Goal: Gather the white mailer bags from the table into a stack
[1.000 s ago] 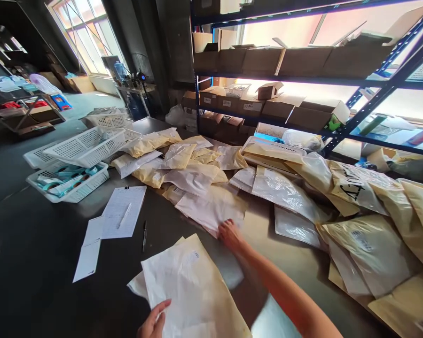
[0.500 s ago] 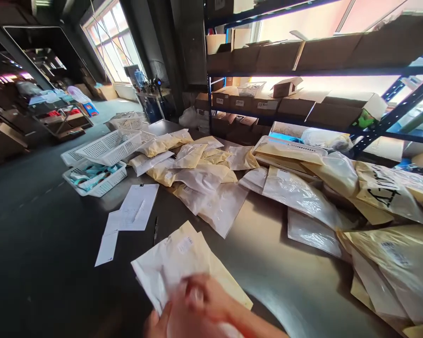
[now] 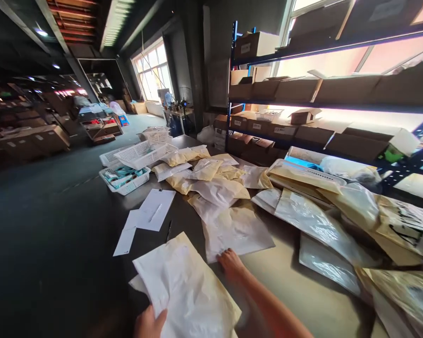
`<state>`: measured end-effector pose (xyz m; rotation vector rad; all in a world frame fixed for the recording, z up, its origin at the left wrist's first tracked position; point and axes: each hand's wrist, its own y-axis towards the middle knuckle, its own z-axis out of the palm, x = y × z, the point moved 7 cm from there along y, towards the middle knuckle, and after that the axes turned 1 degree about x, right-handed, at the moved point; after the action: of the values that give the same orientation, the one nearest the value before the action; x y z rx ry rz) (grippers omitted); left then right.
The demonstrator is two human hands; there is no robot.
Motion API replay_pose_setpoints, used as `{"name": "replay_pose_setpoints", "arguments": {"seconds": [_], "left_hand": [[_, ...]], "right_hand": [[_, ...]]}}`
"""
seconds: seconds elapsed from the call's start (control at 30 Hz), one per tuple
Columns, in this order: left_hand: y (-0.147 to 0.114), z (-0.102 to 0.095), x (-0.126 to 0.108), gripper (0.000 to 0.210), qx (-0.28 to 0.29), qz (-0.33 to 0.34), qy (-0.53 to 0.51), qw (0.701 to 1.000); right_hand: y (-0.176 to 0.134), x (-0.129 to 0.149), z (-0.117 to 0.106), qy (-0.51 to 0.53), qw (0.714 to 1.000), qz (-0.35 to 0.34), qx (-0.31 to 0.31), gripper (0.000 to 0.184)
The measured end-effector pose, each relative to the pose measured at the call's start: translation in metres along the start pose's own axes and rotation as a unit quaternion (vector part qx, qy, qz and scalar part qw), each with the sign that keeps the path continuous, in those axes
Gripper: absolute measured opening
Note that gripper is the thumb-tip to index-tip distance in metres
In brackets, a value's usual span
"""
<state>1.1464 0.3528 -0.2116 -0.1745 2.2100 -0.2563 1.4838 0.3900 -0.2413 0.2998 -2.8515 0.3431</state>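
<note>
My left hand [image 3: 150,322] grips the lower left edge of a white and yellowish padded mailing bag [image 3: 186,286], thumb on top. This bag lies at the near side of the dark table, and the corner of another white layer shows under its left edge. My right hand [image 3: 231,263] reaches forward, its fingers curled on the near edge of another mailing bag [image 3: 237,232] at the front of a pile. Behind it lie several more clear-wrapped yellowish mailing bags [image 3: 215,190].
White sheets of paper [image 3: 155,209] and a black pen [image 3: 168,231] lie left of the pile. White plastic baskets [image 3: 130,188] stand at the far left, one with teal items. More bags [image 3: 310,211] cover the right side. A blue shelf [image 3: 324,105] with cartons stands behind.
My right hand has moved forward from the near bag to the bag at the pile's front, which now lies differently. My left hand stays on the near bag. The view has tilted up.
</note>
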Motion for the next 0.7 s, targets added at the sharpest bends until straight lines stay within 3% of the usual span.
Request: {"name": "replay_pose_setpoints", "arguments": {"seconds": [0.07,0.13,0.2,0.27,0.33,0.43,0.47,0.53,0.6,0.7], "left_hand": [[-0.001,-0.002,0.001,0.05,0.068,-0.026,0.058,0.996],[-0.006,-0.01,-0.005,0.073,0.041,-0.02,0.056,0.997],[-0.019,-0.019,-0.016,0.093,-0.041,0.011,0.037,0.998],[-0.035,-0.019,-0.027,0.095,-0.098,0.033,0.039,0.994],[-0.046,-0.015,-0.035,0.089,-0.111,0.036,0.06,0.991],[-0.048,-0.012,-0.04,0.083,-0.101,0.061,0.072,0.99],[-0.045,-0.011,-0.041,0.08,-0.088,0.087,0.068,0.99],[-0.036,-0.007,-0.045,0.07,-0.046,0.16,0.057,0.984],[-0.027,0.0,-0.047,0.061,0.006,0.207,0.048,0.977],[-0.015,0.007,-0.049,0.06,0.038,0.172,0.039,0.984]], "right_hand": [[-0.007,0.006,-0.002,0.028,0.999,-0.021,-0.009,0.067],[-0.017,-0.009,-0.002,0.018,0.998,0.038,-0.04,0.08],[-0.031,-0.022,0.005,-0.011,0.994,0.098,-0.056,0.071],[-0.043,-0.015,0.023,-0.026,0.994,0.093,-0.042,0.071],[-0.052,0.002,0.044,-0.028,0.997,0.073,-0.019,0.073],[-0.055,0.019,0.063,-0.027,0.994,0.106,0.021,0.046],[-0.054,0.018,0.062,-0.021,0.992,0.124,0.03,0.045],[-0.047,0.01,0.046,-0.001,0.988,0.154,0.027,0.042],[-0.04,-0.003,0.012,0.027,0.981,0.19,-0.013,0.033],[-0.035,-0.001,-0.042,0.074,0.968,0.221,-0.095,0.029]]}}
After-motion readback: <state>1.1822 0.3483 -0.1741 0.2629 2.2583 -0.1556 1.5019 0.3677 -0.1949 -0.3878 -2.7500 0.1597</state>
